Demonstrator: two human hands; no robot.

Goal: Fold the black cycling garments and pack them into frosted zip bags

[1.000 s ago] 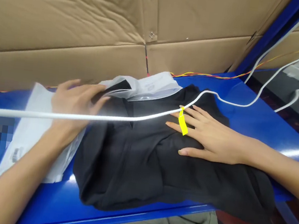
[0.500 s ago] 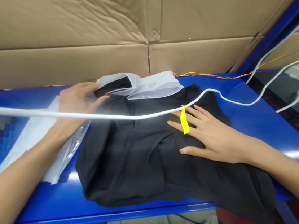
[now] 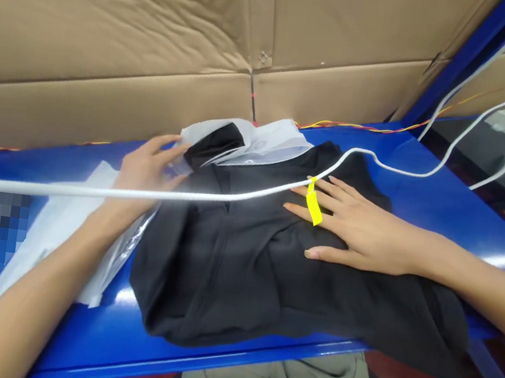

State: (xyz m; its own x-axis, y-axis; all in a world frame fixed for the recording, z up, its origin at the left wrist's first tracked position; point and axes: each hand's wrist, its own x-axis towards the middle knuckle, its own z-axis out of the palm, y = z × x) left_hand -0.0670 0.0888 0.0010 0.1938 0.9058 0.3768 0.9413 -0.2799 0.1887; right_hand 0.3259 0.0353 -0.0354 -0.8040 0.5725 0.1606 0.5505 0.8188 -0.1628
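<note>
Along the far edge, cardboard [image 3: 116, 25] walls the blue table [image 3: 459, 233]; a white cable [image 3: 251, 195] crosses in front of the open left hand [image 3: 149, 167] and over the black garment [image 3: 224, 271] under the flat right hand [image 3: 348, 231].

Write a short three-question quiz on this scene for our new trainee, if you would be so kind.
1. Which of the hands lies flat on the black fabric garment, left or right?
2. True or false: the long white cable crosses above the garment.
3. What colour is the glossy tabletop beneath the garment?

Key: 1. The right hand. 2. True. 3. Blue.
</note>
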